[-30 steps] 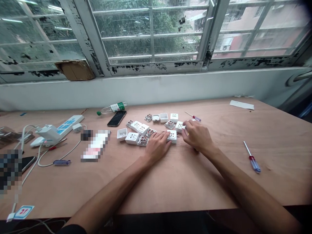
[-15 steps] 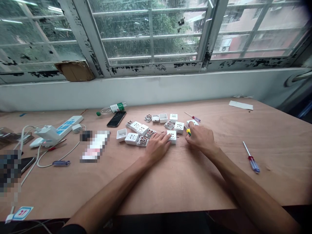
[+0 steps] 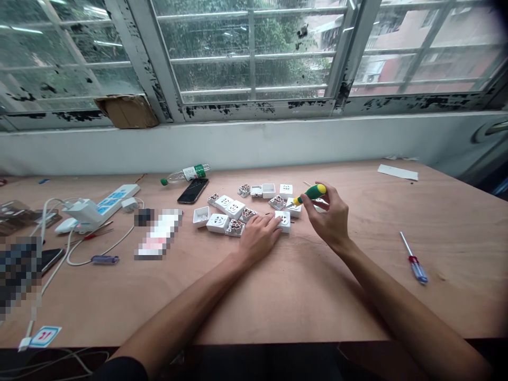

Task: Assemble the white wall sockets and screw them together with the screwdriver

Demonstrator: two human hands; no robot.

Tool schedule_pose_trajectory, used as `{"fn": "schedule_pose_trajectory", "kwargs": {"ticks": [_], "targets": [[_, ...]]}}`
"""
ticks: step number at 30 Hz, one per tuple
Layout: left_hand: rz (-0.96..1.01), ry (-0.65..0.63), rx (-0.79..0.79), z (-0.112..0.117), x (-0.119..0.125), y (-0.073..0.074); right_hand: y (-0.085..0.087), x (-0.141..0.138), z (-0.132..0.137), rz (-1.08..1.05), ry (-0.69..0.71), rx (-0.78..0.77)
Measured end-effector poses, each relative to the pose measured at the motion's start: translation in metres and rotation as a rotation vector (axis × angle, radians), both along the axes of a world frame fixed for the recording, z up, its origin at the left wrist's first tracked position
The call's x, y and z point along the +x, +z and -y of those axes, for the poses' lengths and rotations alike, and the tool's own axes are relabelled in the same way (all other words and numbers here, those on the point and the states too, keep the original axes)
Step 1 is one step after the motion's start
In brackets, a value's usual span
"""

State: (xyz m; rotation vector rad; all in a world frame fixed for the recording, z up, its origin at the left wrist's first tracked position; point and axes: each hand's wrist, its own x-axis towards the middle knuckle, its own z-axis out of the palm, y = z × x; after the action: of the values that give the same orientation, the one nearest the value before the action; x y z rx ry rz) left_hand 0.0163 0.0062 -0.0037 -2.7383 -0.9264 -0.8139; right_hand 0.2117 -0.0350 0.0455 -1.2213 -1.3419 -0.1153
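My left hand [image 3: 260, 234] lies over the near part of the socket group, its fingers pressing and steadying a white wall socket [image 3: 283, 221] at their tips. In my right hand [image 3: 331, 217] is a green and yellow screwdriver [image 3: 313, 193], gripped between thumb and fingers. Its shaft slants down to the left, near another white socket [image 3: 294, 208] and an opened socket insert [image 3: 277, 202]; I cannot tell whether the tip touches either. Another white piece is partly hidden behind my right fingers. Beside my left hand lies a socket insert with its back showing [image 3: 235, 227].
More sockets [image 3: 217, 223] and an empty white box [image 3: 201, 217] lie left. Behind are a phone [image 3: 192, 190] and plastic bottle [image 3: 186, 173]. A red-blue screwdriver [image 3: 415, 264] lies right. A power strip [image 3: 115, 200] with cables is on the left.
My right hand has lifted and turned, bringing the screwdriver into fuller view with its shaft pointing left. My left hand stays on the socket. The view has shifted slightly.
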Motion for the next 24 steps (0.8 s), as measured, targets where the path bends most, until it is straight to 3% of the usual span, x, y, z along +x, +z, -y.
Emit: {"fn": "schedule_pose_trajectory", "kwargs": {"ticks": [6, 24], "targets": [[-0.004, 0.008, -0.003, 0.0006, 0.0004, -0.0009, 0.0007, -0.0086, 0.0055, -0.104, 0.040, -0.077], [0.001, 0.013, 0.025, -0.0001, 0.0003, -0.0015, 0.0071, -0.0101, 0.0096, 0.007, 0.088, -0.120]]}}
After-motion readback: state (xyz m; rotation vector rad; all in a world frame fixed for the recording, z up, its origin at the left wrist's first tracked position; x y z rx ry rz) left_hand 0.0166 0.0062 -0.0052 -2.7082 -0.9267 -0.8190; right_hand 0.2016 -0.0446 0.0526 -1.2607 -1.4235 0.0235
